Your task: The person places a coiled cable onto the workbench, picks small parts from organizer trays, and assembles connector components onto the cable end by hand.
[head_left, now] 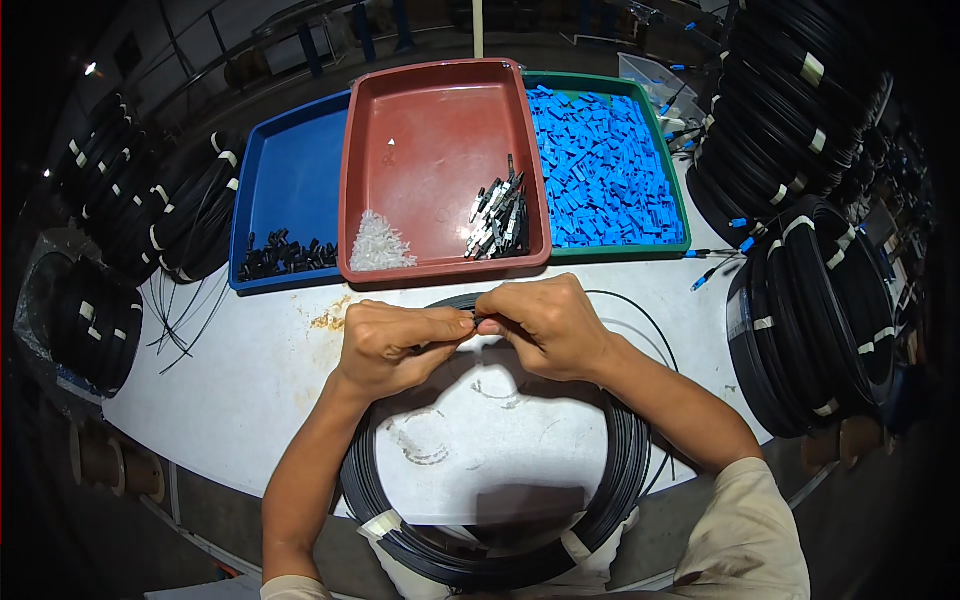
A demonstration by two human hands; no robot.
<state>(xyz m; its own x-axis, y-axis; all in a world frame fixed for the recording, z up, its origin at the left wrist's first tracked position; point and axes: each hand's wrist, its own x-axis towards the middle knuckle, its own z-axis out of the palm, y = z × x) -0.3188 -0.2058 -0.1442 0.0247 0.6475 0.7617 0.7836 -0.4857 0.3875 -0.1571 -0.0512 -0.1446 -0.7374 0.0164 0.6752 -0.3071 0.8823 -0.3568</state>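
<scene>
My left hand (400,345) and my right hand (550,325) meet above the far side of a coil of black cable (360,470). Both are closed, thumbs and fingertips pinching a thin black cable where they come together. The fingers hide most of the pinched piece, so its end cannot be made out. White tape binds the coil, which lies on the white table (230,400) and reaches over its near edge. A loose loop of the same cable (655,325) curves out to the right of my right hand.
Beyond my hands stand a blue tray (290,175) with small black parts, a red tray (440,130) with clear sleeves and black-and-white connectors, and a green tray (688,225) full of blue pieces. Taped cable coils (800,310) are stacked right; more coils (195,215) stand left.
</scene>
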